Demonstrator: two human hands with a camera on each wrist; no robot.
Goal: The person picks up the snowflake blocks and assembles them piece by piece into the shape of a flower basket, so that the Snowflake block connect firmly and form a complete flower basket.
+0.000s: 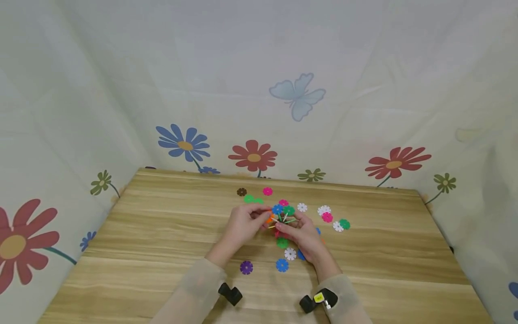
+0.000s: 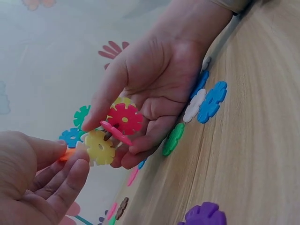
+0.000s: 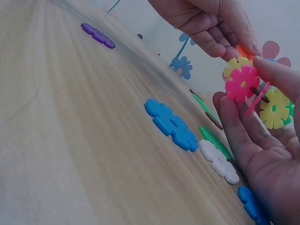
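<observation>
Just above the wooden table [image 1: 174, 216], between the two hands, is a cluster of flower-shaped discs [image 2: 125, 119] joined at angles. The right hand [image 1: 306, 236] grips it, thumb above and curled fingers beneath, probably to steady it and leave its left side within reach. From that side the left hand [image 1: 244, 220] pinches an orange disc [image 2: 68, 153] between thumb and fingertips, seemingly near the edge to leave the rest free; whether it is slotted into the cluster I cannot tell. Loose discs lie around the hands, among them a purple disc [image 1: 246, 267], a blue disc [image 1: 282, 265] and a white disc [image 1: 290, 254], perhaps spread so each is easy to pick up. Both forearms reach in from the near side, hands angled inward, the right palm turned toward the left hand.
</observation>
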